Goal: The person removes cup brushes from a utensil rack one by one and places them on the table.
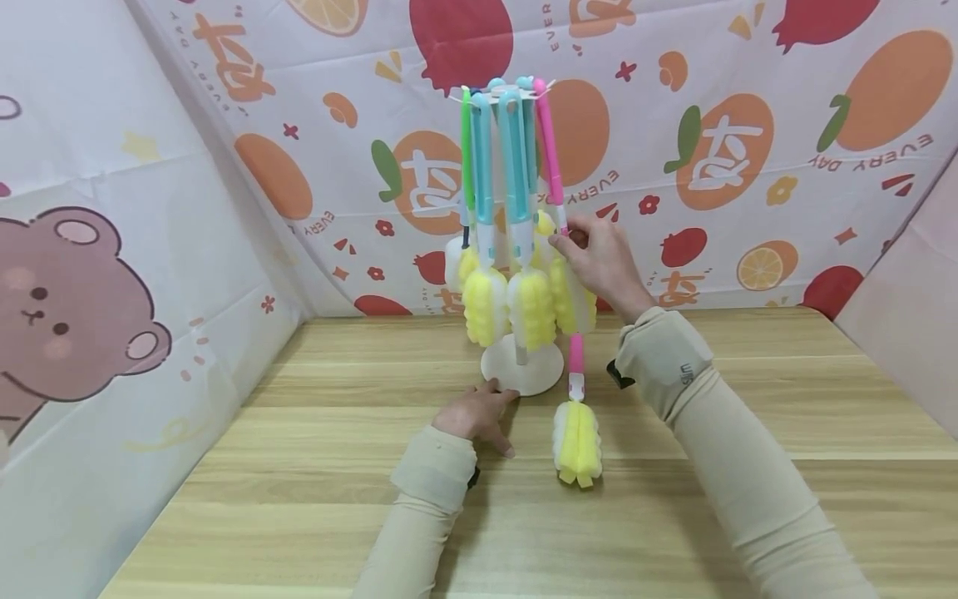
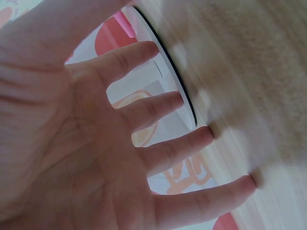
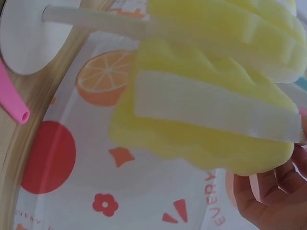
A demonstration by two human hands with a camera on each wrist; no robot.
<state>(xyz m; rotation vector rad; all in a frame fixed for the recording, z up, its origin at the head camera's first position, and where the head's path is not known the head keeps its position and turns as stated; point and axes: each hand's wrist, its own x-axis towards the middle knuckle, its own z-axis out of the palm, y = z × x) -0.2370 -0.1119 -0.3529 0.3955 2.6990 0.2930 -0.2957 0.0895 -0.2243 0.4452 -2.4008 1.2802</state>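
A white rotating-style stand carries several hanging sponge bottle brushes, with blue, green and pink handles and yellow-and-white heads. My right hand (image 1: 604, 259) pinches a pink-handled sponge brush (image 1: 551, 158) near its neck, on the stand's right side. In the right wrist view, curled fingers lie by the top of its sponge head (image 3: 211, 110). My left hand (image 1: 479, 413) is low at the front, fingers straight and spread. Its fingertips touch the rim of the round white base (image 1: 497, 366) and the tabletop. Another pink-handled sponge brush (image 1: 578, 441) lies on the table, right of the base.
The stand is on a wood-grain table (image 1: 359, 416). A fruit-printed cloth (image 1: 337, 241) hangs close behind it, and a white cloth with a bear print (image 1: 82, 308) hangs at the left.
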